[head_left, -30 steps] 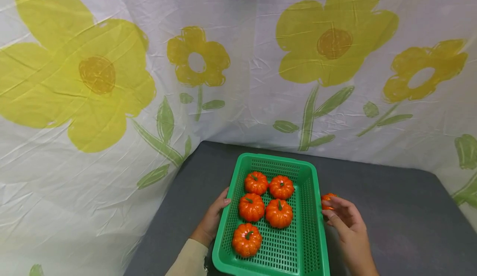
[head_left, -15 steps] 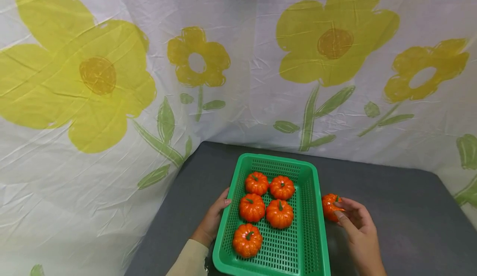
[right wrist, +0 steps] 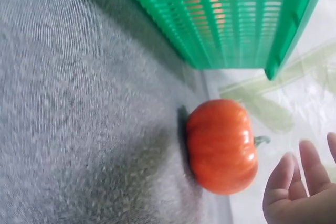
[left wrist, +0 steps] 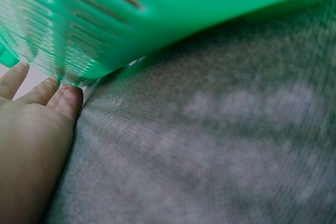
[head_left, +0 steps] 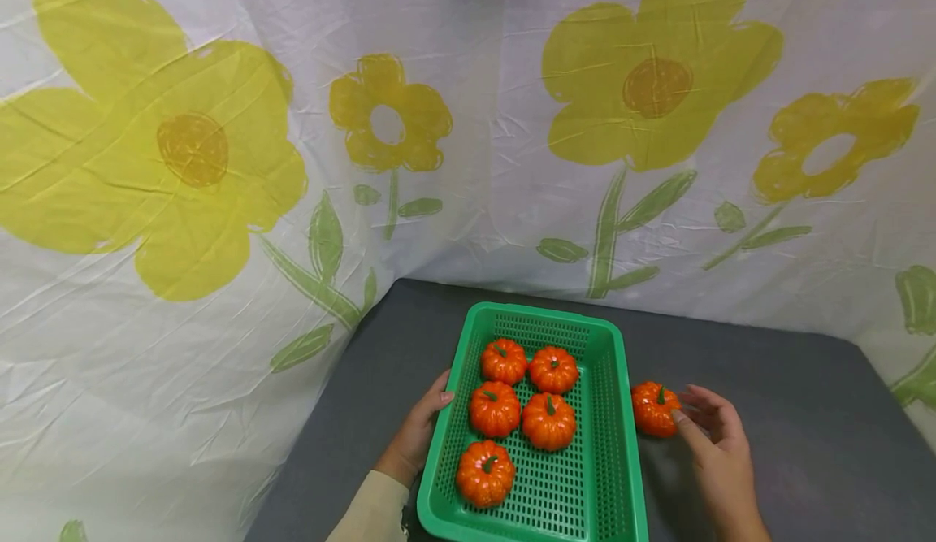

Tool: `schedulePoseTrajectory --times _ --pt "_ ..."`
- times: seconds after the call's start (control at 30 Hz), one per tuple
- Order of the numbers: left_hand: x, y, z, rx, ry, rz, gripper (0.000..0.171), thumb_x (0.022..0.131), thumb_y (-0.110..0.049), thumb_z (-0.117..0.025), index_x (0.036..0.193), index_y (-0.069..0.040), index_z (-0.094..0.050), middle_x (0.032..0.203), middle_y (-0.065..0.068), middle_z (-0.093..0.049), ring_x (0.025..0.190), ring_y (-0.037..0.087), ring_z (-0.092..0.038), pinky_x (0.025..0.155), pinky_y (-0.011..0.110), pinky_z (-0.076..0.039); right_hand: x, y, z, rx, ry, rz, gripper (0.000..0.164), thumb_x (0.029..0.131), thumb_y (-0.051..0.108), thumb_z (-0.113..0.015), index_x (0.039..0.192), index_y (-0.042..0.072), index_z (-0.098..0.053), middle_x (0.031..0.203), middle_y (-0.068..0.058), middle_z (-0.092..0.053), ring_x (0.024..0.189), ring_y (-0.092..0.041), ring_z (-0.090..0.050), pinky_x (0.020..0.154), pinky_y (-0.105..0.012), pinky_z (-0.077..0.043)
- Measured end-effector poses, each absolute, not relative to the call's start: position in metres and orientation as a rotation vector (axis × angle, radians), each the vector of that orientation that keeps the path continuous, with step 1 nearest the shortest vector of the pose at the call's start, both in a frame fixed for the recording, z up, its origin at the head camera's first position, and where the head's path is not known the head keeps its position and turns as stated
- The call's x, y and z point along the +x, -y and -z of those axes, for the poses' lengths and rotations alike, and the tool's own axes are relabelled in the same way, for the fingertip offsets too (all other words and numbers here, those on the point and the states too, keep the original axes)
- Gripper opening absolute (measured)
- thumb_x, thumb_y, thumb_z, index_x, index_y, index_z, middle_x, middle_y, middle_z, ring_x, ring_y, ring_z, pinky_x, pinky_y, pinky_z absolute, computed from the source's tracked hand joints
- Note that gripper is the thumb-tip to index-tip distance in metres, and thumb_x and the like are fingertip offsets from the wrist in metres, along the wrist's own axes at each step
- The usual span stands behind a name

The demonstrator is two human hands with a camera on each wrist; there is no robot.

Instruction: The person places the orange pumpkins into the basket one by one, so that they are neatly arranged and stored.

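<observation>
A green plastic basket [head_left: 570, 489] with slotted walls holds several small orange pumpkins with green stems, one of them the near-left pumpkin [head_left: 486, 474]. My left hand [head_left: 417, 428] rests against the basket's left side; in the left wrist view its fingers [left wrist: 42, 94] lie fairly straight along the wall. Outside, just right of the basket, another pumpkin [head_left: 655, 409] sits on the table with its stem up. My right hand [head_left: 720, 444] is beside that pumpkin, fingers spread and loosely bent, holding nothing. In the right wrist view a gap shows between the pumpkin [right wrist: 222, 146] and the hand [right wrist: 302, 192].
The dark grey table [head_left: 790, 412] extends to the right of the basket and behind it. A white cloth [head_left: 483, 225] printed with yellow flowers hangs along the back and sides.
My right hand has let go of the pumpkin beside the basket and drawn back to the right, uncovering it. The left hand and the basket stay put.
</observation>
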State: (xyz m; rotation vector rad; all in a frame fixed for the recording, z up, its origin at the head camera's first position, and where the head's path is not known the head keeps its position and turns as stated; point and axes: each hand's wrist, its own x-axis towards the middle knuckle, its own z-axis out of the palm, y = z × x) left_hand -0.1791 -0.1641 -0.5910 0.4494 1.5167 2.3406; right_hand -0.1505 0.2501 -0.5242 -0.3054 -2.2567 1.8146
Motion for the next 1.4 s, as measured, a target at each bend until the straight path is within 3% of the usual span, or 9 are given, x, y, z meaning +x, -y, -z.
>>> schedulePoseTrajectory --times 0.17,0.47,0.67,0.87,1.17,1.4 --pt "-0.18 0.164 0.594 0.459 -1.518 -2.343 0.072 0.108 -0.022 -0.03 0.177 -0.014 -0.012 0.178 0.021 -0.013 0.159 0.037 -0.024 0.123 0.049 -0.032 -0.155 -0.253 0.528 -0.345 2.266 -1.769 0.049 0.108 0.008 -0.069 0.153 0.002 -0.05 0.139 -0.005 -0.058 0.123 -0.016 -0.052 0.086 -0.012 -0.047" --pt "-0.179 0.165 0.593 0.493 -1.509 -2.342 0.071 0.109 -0.022 -0.029 0.177 -0.014 -0.011 0.178 0.022 -0.012 0.159 0.036 -0.026 0.123 0.048 -0.032 -0.161 -0.261 0.545 -0.402 2.351 -1.793 0.062 0.109 0.02 -0.07 0.16 0.0 -0.041 0.153 -0.019 -0.049 0.129 -0.025 -0.046 0.085 -0.011 -0.045" --pt "-0.179 0.163 0.59 0.488 -1.497 -2.339 0.071 0.109 -0.022 -0.029 0.177 -0.014 -0.011 0.178 0.022 -0.011 0.16 0.037 -0.024 0.123 0.048 -0.031 -0.165 -0.261 0.554 -0.445 2.419 -1.824 0.074 0.108 0.026 -0.073 0.166 0.002 -0.034 0.162 -0.02 -0.041 0.135 -0.027 -0.044 0.084 -0.01 -0.042" --pt "-0.179 0.163 0.589 0.476 -1.508 -2.342 0.072 0.108 -0.021 -0.03 0.177 -0.014 -0.012 0.178 0.023 -0.012 0.159 0.038 -0.024 0.123 0.05 -0.031 -0.169 -0.258 0.562 -0.43 2.411 -1.87 0.081 0.106 0.02 -0.076 0.169 0.004 -0.029 0.166 -0.023 -0.036 0.138 -0.025 -0.04 0.086 -0.008 -0.04" --pt "-0.18 0.163 0.591 0.474 -1.492 -2.353 0.071 0.109 -0.022 -0.031 0.177 -0.014 -0.012 0.178 0.021 -0.012 0.159 0.036 -0.025 0.123 0.049 -0.032 -0.177 -0.251 0.573 -0.356 2.416 -1.829 0.086 0.1 0.009 -0.081 0.167 -0.002 -0.028 0.159 -0.028 -0.039 0.118 -0.012 -0.048 0.088 -0.007 -0.042" --pt "-0.18 0.164 0.593 0.461 -1.5 -2.351 0.072 0.108 -0.023 -0.032 0.177 -0.014 -0.012 0.178 0.023 -0.012 0.159 0.038 -0.025 0.123 0.05 -0.031 -0.179 -0.248 0.576 -0.363 2.452 -1.744 0.085 0.099 0.01 -0.082 0.166 -0.004 -0.031 0.159 -0.03 -0.037 0.129 -0.026 -0.047 0.085 -0.005 -0.04"
